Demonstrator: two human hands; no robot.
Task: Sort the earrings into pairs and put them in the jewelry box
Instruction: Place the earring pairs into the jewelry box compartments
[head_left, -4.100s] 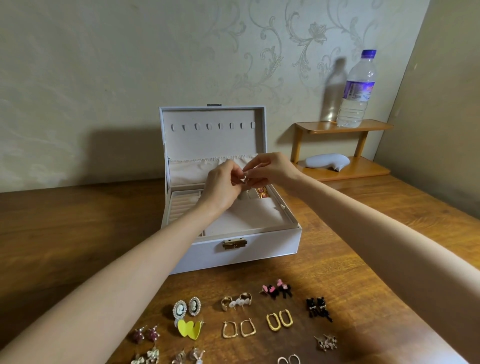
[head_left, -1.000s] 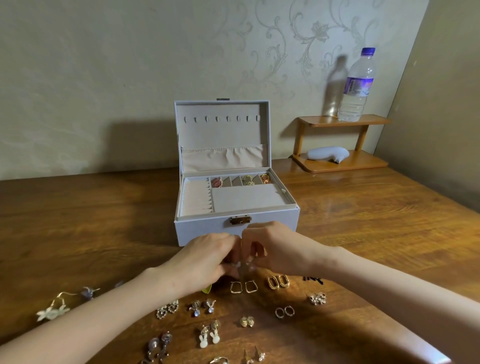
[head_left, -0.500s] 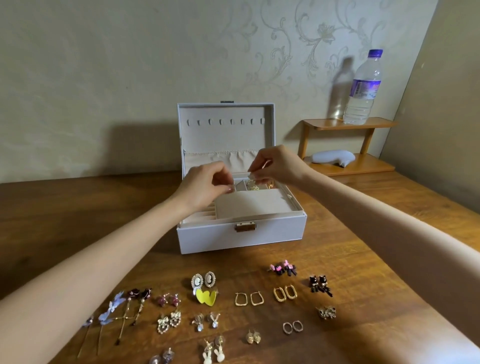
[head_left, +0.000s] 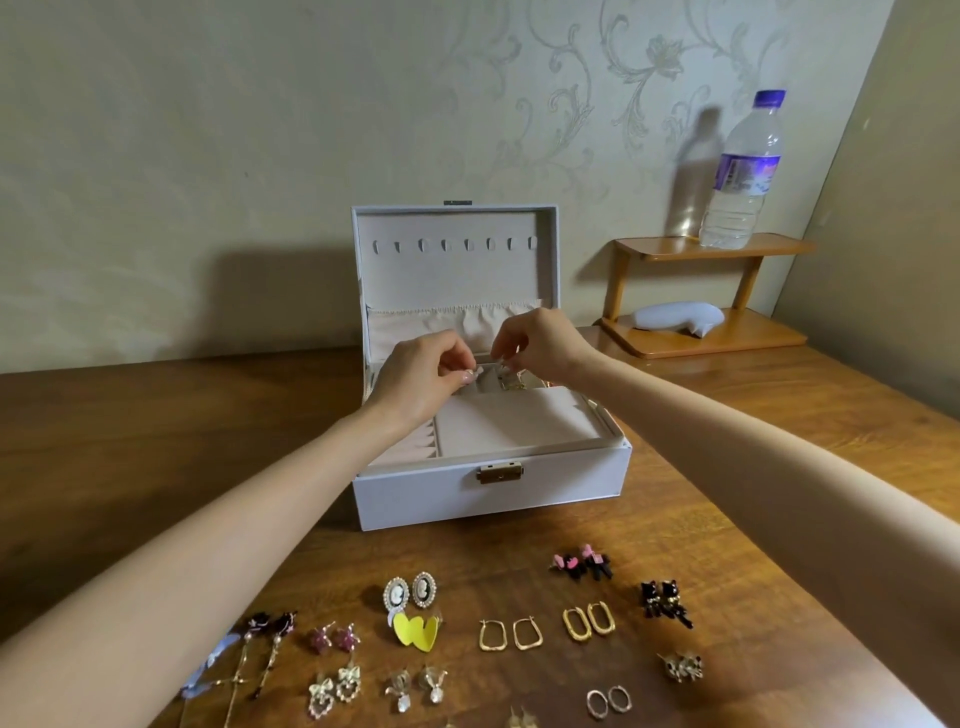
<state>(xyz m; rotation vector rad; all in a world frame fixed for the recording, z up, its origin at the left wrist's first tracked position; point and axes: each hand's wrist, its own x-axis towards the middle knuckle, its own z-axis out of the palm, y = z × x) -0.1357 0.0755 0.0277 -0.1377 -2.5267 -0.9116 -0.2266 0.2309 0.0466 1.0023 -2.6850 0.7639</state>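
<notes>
The white jewelry box (head_left: 550, 486) stands open on the wooden table, lid upright. My left hand (head_left: 421, 376) and my right hand (head_left: 540, 343) hover over its back compartments, each pinching a small pale earring (head_left: 475, 375) at the fingertips. Gold pieces lie in a back compartment (head_left: 514, 382). Paired earrings lie in rows in front of the box: cameo ovals (head_left: 409, 592), yellow hearts (head_left: 415, 630), gold rectangular hoops (head_left: 510, 634), gold oval hoops (head_left: 588, 621), pink-and-black bows (head_left: 583, 564), black cats (head_left: 665, 603).
A small wooden shelf (head_left: 711, 291) at the back right carries a water bottle (head_left: 743, 171) and a pale grey object (head_left: 678, 317). More earring pairs lie along the near table edge, with long dangling ones (head_left: 260, 649) at the left. Walls close the back and right.
Both hands picked up a pair from the table in front of the box a second ago and lifted it over the box's back compartments, where they stay.
</notes>
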